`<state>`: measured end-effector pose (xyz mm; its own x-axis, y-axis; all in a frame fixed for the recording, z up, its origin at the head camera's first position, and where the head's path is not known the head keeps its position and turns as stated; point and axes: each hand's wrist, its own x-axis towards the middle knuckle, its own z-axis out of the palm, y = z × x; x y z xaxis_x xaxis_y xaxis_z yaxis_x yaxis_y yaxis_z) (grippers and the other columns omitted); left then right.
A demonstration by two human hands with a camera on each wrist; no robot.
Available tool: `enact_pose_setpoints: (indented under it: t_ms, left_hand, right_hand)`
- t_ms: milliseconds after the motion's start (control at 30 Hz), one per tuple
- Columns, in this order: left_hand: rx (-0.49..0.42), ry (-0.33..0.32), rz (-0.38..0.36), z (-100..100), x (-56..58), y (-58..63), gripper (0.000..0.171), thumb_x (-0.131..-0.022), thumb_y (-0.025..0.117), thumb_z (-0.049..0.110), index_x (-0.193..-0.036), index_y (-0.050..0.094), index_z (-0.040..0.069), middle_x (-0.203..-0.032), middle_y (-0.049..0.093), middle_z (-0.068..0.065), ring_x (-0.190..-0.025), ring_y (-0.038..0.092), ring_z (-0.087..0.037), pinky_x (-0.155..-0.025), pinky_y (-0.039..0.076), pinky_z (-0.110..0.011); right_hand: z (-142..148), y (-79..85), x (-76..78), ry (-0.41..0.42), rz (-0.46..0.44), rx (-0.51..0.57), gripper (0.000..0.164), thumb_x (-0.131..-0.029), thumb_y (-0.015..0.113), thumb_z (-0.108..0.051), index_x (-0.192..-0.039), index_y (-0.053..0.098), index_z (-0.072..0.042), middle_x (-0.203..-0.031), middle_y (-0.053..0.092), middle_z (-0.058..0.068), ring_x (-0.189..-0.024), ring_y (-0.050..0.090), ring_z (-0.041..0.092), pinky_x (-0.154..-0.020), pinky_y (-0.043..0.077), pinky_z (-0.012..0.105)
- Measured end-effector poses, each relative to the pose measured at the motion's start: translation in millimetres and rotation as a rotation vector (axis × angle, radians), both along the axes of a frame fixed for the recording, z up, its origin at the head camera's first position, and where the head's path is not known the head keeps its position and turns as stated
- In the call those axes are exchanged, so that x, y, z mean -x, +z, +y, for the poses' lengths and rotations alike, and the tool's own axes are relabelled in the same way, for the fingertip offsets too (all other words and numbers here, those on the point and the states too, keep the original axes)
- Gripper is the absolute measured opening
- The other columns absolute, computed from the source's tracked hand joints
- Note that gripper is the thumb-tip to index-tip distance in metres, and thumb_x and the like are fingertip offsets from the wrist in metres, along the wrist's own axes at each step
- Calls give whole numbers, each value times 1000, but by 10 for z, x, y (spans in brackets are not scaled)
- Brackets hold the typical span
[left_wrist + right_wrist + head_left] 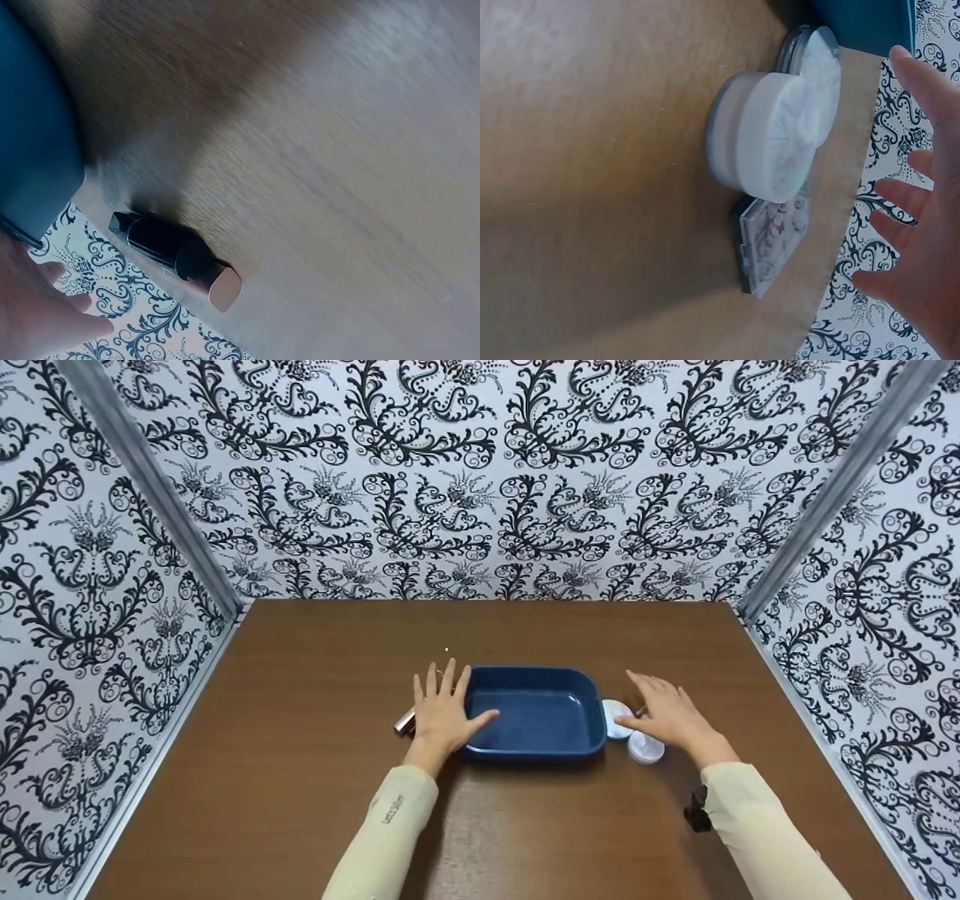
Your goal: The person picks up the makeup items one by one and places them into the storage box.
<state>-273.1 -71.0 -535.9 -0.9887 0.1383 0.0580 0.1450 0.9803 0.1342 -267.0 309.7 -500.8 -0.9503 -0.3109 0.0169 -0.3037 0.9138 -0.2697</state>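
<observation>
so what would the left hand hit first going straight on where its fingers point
Perhaps the tiny pale speck just ahead of the left hand, though height is unclear; past that, the table runs to the patterned back wall.

The left sleeve (373, 847) is long, smooth and pale yellow with small dark letters (393, 809) near its end, and the right sleeve (761, 832) is pale yellow too, with a black bit (697, 811) beside it.

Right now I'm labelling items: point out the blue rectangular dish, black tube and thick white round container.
Blue rectangular dish (534, 727), head view: inner floor.
Black tube (166, 244), left wrist view: black body.
Thick white round container (757, 136), right wrist view: side wall.
</observation>
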Motion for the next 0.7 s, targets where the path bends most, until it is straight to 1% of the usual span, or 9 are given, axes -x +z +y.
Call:
enact_pose_setpoints:
  t_ms: [200,367,467,700]
  left_hand:
    - [-4,-1,4,-7,10,-17,101,-83,39,86,-161,19,26,-170,11,-5,-156,6,-36,-125,5,-60]
    - [15,1,3,-1,17,-5,101,-82,36,87,-161,18,26,-170,10,-5,-157,5,-36,-125,5,-60]
    - [17,0,5,-1,18,-9,101,-82,36,87,-161,18,26,-170,11,-5,-156,6,-36,-125,5,-60]
    - [21,0,15,-5,15,-16,101,-82,36,87,-161,19,26,-169,14,-6,-156,8,-37,-125,7,-60]
  right_hand:
    - [59,-109,-64,47,57,36,85,-86,73,-45,-148,40,4,-146,49,29,-134,44,52,-106,34,73]
    - [118,-192,-131,55,42,83,83,-85,75,-40,-146,43,5,-146,49,29,-135,44,51,-111,34,66]
    - [150,-232,-175,57,42,100,82,-84,77,-39,-145,44,5,-146,49,29,-135,44,50,-112,35,64]
    - [180,-278,-290,58,42,130,79,-82,79,-35,-143,47,4,-144,49,31,-137,40,54,-111,33,66]
